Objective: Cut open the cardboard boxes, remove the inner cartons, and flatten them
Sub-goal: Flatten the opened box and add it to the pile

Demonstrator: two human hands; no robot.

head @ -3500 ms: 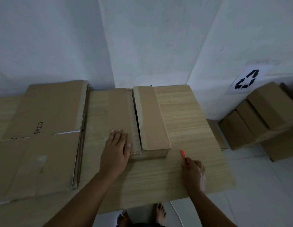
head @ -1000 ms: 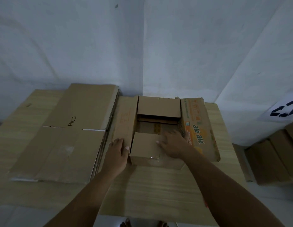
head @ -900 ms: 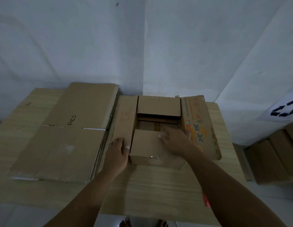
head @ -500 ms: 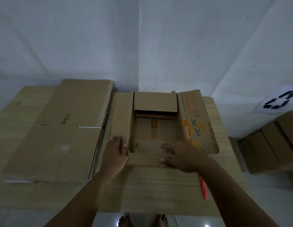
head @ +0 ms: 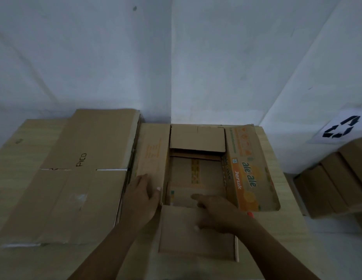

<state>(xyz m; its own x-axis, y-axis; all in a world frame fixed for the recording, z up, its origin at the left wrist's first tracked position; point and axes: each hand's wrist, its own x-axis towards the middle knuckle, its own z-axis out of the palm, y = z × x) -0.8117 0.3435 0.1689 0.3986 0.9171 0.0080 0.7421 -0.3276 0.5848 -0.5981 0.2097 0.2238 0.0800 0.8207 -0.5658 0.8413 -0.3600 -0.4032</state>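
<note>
A cardboard box (head: 196,174) stands open on the wooden table (head: 285,225), all flaps spread. Its right flap (head: 248,174) shows orange "ale ale" print, the far flap (head: 197,139) leans back, and the near flap (head: 194,239) lies flat toward me. Inside I see a brown carton surface with yellow tape. My left hand (head: 140,197) rests flat on the left flap (head: 152,158), thumb at the box's inner edge. My right hand (head: 215,213) presses on the near flap with fingers straight, pointing left. A red cutter (head: 250,214) peeks out just right of my right wrist.
A stack of flattened cardboard (head: 75,178) marked "PICO" covers the table's left half. On the floor at the right stand several closed boxes (head: 337,184) below a recycling sign (head: 340,128) on the wall. White walls close the far side of the table.
The closed box now has its flaps spread open. My right hand left the cutter on the table and pushed the near flap down flat toward me. My left hand stayed on the left flap.
</note>
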